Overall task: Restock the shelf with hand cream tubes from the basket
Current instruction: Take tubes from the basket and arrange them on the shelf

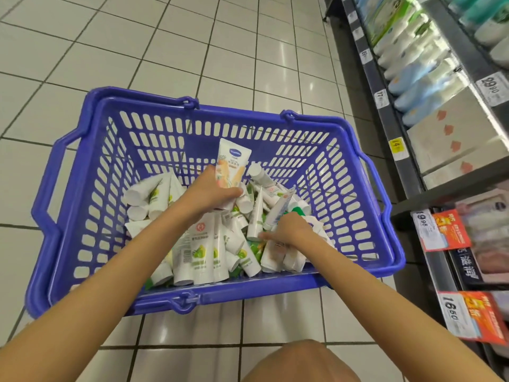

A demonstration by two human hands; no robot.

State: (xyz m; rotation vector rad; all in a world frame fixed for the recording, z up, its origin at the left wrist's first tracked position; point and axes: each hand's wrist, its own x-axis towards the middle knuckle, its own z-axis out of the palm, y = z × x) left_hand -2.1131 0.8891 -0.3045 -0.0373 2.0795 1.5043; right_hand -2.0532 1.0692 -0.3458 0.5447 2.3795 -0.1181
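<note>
A blue plastic basket [82, 188] stands on the tiled floor, its bottom covered with several white hand cream tubes [203, 252]. My left hand [209, 193] grips a white tube with an orange pattern and a blue logo [232, 164], held upright above the pile. My right hand [289, 230] reaches into the right side of the pile and touches a white tube [256, 219]; its fingers lie among the tubes and its grip is hidden. The shelf [385, 117] runs along the right.
The shelf unit at right carries blue and white bottles [413, 78], pale boxes [451, 133] and price tags [451, 232] on its rails. White floor tiles [165, 51] stretch away behind the basket. My knee [300, 365] shows at the bottom edge.
</note>
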